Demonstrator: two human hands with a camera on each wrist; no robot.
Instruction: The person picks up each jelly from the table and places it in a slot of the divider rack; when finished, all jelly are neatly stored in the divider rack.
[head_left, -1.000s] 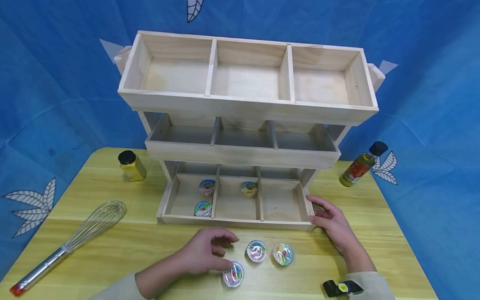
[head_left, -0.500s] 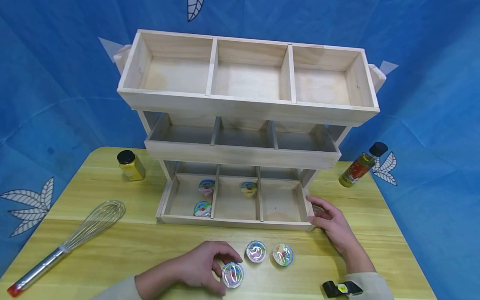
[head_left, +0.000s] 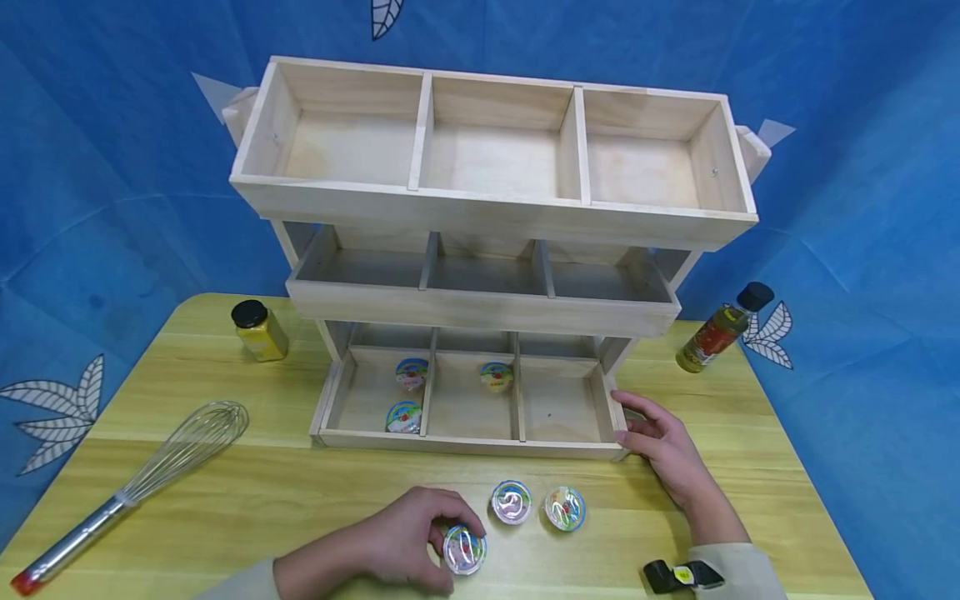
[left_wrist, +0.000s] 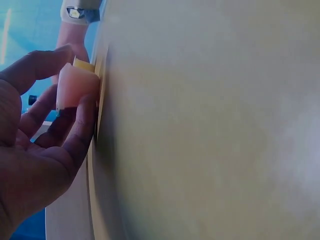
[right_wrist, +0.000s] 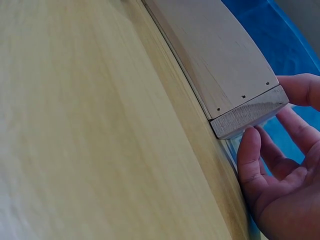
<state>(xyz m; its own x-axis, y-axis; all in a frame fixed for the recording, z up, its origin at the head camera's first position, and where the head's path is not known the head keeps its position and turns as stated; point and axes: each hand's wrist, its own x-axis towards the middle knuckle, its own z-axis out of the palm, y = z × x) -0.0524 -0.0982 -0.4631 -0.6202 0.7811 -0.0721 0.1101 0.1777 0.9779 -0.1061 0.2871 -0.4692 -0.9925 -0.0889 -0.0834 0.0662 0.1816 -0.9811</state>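
Observation:
My left hand (head_left: 408, 537) curls its thumb and index finger around a pink jelly cup (head_left: 465, 550) on the table near the front. In the left wrist view, the fingers lie on both sides of that cup's tapered pink body (left_wrist: 75, 86). Two more jelly cups stand just to the right, a pinkish one (head_left: 512, 502) and a yellowish one (head_left: 565, 508). At the front right corner of the three-tier wooden rack (head_left: 465, 447), my right hand (head_left: 663, 446) grips the end of the bottom tier, thumb in front and fingers behind. The right wrist view shows its fingertips on the wooden end (right_wrist: 252, 114).
In the rack's bottom tier, two jelly cups (head_left: 405, 417) lie in the left compartment and one (head_left: 497, 377) in the middle. A whisk (head_left: 172, 467) and a black-lidded yellow jar (head_left: 260, 331) are at left. An oil bottle (head_left: 722, 331) stands right of the rack.
My left hand has shifted slightly lower, and its thumb and index finger have closed around the nearest jelly cup. The right hand keeps its grip on the rack corner.

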